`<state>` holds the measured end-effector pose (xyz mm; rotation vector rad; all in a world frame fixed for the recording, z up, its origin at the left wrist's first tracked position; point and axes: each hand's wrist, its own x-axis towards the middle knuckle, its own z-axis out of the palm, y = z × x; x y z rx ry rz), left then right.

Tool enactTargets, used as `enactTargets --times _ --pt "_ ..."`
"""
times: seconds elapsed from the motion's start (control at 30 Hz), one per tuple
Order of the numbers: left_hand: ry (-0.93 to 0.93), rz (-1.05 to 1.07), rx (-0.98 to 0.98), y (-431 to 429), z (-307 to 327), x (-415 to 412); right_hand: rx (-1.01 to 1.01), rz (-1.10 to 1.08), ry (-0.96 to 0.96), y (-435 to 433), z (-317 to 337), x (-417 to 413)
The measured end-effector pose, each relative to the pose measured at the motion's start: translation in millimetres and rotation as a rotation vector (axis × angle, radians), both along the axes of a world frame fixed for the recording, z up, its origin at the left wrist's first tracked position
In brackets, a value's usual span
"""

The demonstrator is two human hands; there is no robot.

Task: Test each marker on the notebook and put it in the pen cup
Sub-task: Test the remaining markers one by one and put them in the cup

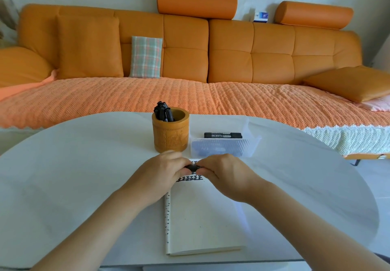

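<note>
The far sofa point(185, 44) is plain orange, its cover point(190, 99) a paler woven orange and its cushion point(146, 57) checked grey-green, white and pink, while the white table point(84, 165) bears an ochre pen cup point(169, 135) of black markers point(163, 112), a black near marker point(192, 167), and a white notebook point(204, 218) with black strokes and a black-dotted left edge.

Notebook point(202, 218): lay on the table point(84, 175), near its front edge.
Cup point(169, 135): stood at 11 o'clock from the notebook.
Cup markers point(163, 112): stood in the cup.
Box point(221, 147): sat at 1 o'clock from the notebook, just right of the cup.
Box markers point(222, 135): lay in the box.
Marker point(192, 168): was over the notebook's far end, left hand point(162, 173) at 9 o'clock, right hand point(225, 175) at 3 o'clock.
Sofa point(232, 59): stood behind the table.
</note>
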<state>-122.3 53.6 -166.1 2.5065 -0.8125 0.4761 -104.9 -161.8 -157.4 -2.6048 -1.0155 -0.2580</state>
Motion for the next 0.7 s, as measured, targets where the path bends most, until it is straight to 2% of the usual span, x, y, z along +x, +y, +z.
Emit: enactTargets --times 0.07,0.1,0.13,0.23,0.3,0.37,0.43,0.53,0.6,0.7 --pt "-0.112 -0.025 0.066 1 2 0 0.132 -0.014 0.193 -1 2 1" --pt "-0.122 -0.030 0.067 0 2 0 0.141 -0.010 0.190 -1 4 0" --pt "-0.074 -0.018 0.042 -1 3 -1 0.116 0.006 0.124 -2 4 -1" --pt "0.248 0.020 -0.108 -2 2 -2 -0.012 0.057 -0.218 -3 2 -4" --pt "0.321 0.023 -0.179 -1 3 -1 -0.078 0.075 -0.362 -5 1 -2" --pt "0.293 0.013 -0.180 2 5 0 -0.093 0.069 -0.408 -4 0 -1" --pt "0.159 -0.011 -0.104 3 6 0 -0.046 0.031 -0.265 0 1 -3" --pt "-0.120 -0.040 0.091 8 8 0 0.169 -0.043 0.232 0 5 -3" --pt "-0.122 0.019 0.055 20 10 5 0.175 -0.064 0.280 -9 11 -4" --pt "0.019 0.141 -0.049 39 6 10 0.185 -0.083 0.256 -22 12 -3"
